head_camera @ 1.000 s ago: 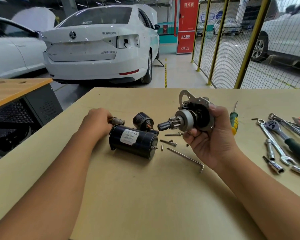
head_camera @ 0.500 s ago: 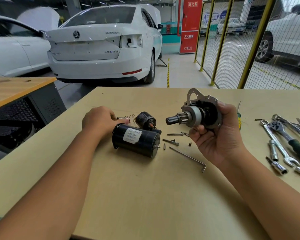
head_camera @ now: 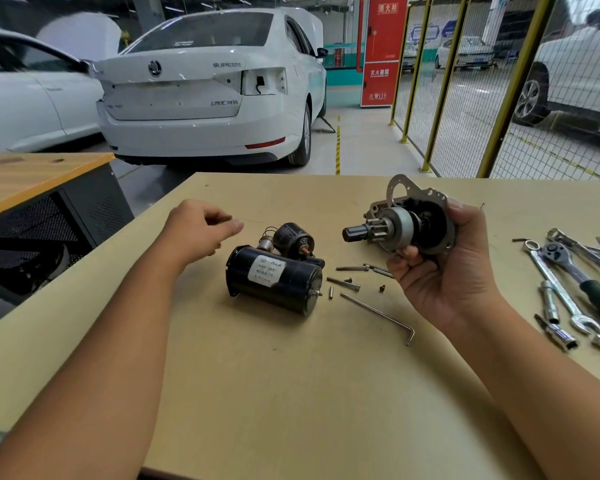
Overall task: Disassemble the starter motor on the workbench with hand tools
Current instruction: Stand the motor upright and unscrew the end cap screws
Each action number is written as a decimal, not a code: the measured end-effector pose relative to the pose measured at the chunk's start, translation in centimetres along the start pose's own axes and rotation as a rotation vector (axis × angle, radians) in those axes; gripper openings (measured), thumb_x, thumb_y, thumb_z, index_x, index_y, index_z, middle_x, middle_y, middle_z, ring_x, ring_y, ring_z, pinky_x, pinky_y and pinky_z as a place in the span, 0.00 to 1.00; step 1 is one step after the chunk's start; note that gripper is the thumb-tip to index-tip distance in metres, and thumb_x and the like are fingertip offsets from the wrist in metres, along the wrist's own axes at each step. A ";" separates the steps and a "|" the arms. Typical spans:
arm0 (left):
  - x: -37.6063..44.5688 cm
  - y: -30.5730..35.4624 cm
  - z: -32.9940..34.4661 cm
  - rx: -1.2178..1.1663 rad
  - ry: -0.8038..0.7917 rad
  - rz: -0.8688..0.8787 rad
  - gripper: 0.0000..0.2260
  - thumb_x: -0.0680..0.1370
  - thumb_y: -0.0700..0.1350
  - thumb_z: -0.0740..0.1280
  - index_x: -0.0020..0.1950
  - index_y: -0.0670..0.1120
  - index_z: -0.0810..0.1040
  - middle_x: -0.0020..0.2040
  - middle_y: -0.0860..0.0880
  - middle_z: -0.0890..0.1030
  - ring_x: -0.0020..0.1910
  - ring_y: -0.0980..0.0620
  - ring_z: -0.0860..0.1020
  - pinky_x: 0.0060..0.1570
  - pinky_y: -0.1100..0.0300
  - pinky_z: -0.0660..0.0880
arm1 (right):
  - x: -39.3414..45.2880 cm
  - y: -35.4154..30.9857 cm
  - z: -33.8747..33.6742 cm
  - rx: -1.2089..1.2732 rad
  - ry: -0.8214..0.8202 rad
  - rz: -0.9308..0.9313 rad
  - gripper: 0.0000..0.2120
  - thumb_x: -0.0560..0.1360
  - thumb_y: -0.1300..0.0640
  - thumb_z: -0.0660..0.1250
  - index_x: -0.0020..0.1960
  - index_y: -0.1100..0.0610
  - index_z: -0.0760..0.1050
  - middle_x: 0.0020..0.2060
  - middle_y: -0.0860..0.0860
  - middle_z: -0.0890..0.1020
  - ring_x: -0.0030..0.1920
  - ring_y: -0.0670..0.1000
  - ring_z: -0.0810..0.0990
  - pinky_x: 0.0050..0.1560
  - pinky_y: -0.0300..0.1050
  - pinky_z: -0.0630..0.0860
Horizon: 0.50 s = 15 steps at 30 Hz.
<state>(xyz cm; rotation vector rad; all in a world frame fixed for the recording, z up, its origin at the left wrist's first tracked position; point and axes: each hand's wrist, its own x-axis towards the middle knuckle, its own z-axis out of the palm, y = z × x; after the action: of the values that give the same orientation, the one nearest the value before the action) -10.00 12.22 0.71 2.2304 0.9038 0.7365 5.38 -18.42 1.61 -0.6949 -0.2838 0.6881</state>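
My right hand (head_camera: 444, 271) grips the starter's drive-end housing (head_camera: 413, 220) above the bench, its pinion gear pointing left. The black motor body (head_camera: 274, 278) with a white label lies on its side on the workbench (head_camera: 291, 393). Behind it sits the black solenoid (head_camera: 295, 239), and a small plunger with a spring (head_camera: 265, 242) lies at its left. My left hand (head_camera: 198, 230) hovers left of these parts, fingers loosely extended and holding nothing. Loose bolts (head_camera: 347, 282) lie between the motor body and my right hand.
A long hex key (head_camera: 378, 315) lies in front of the bolts. At the right edge are a ratchet (head_camera: 575, 271), a wrench (head_camera: 561, 292) and sockets (head_camera: 555, 332). A second bench (head_camera: 32, 178) stands at left; white cars and a yellow fence lie beyond.
My left hand has let go of the plunger with the spring beside the solenoid and lifted away to the left. My right hand still holds the housing.
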 end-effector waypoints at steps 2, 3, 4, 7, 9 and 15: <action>0.2 -0.5 0.6 0.128 0.003 -0.009 0.06 0.78 0.45 0.75 0.54 0.46 0.85 0.45 0.50 0.85 0.35 0.56 0.81 0.36 0.64 0.75 | 0.0 0.1 0.0 -0.027 -0.005 -0.003 0.20 0.75 0.43 0.63 0.58 0.56 0.77 0.42 0.53 0.82 0.25 0.45 0.73 0.31 0.38 0.75; 0.3 -0.6 1.0 0.197 0.005 -0.001 0.09 0.78 0.44 0.74 0.58 0.46 0.86 0.47 0.51 0.84 0.38 0.56 0.81 0.41 0.65 0.75 | -0.1 0.2 0.0 -0.046 -0.009 -0.005 0.20 0.74 0.43 0.64 0.57 0.56 0.78 0.42 0.53 0.82 0.25 0.45 0.73 0.31 0.38 0.76; 0.2 -0.5 1.4 0.232 0.003 0.006 0.12 0.77 0.44 0.75 0.60 0.47 0.85 0.47 0.51 0.84 0.42 0.54 0.81 0.47 0.63 0.75 | -0.1 0.3 0.0 -0.062 -0.013 -0.006 0.20 0.73 0.43 0.64 0.57 0.56 0.78 0.42 0.53 0.82 0.25 0.45 0.72 0.32 0.38 0.76; 0.1 0.2 2.2 0.216 -0.016 0.007 0.16 0.75 0.49 0.78 0.62 0.49 0.85 0.47 0.51 0.84 0.49 0.50 0.82 0.56 0.55 0.76 | -0.2 0.6 0.1 -0.098 -0.021 -0.010 0.20 0.71 0.43 0.65 0.55 0.56 0.79 0.43 0.54 0.81 0.26 0.46 0.71 0.31 0.38 0.75; 0.0 0.7 2.1 0.126 0.044 0.004 0.14 0.76 0.52 0.76 0.60 0.50 0.86 0.49 0.52 0.85 0.49 0.52 0.82 0.56 0.55 0.77 | -0.2 0.7 0.1 -0.128 -0.044 -0.018 0.19 0.71 0.44 0.65 0.53 0.56 0.79 0.45 0.56 0.81 0.27 0.47 0.71 0.29 0.38 0.75; -2.1 4.3 -0.2 -0.180 -0.092 0.178 0.07 0.78 0.57 0.73 0.45 0.56 0.86 0.40 0.58 0.86 0.42 0.59 0.83 0.44 0.64 0.77 | -0.3 1.1 0.2 -0.255 -0.046 -0.115 0.21 0.70 0.49 0.66 0.58 0.61 0.75 0.48 0.60 0.79 0.36 0.51 0.76 0.29 0.39 0.74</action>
<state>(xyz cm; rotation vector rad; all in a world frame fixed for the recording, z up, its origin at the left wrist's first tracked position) -9.68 8.25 3.32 2.1828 0.5759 0.7570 4.54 -17.90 1.05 -0.8984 -0.4557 0.5636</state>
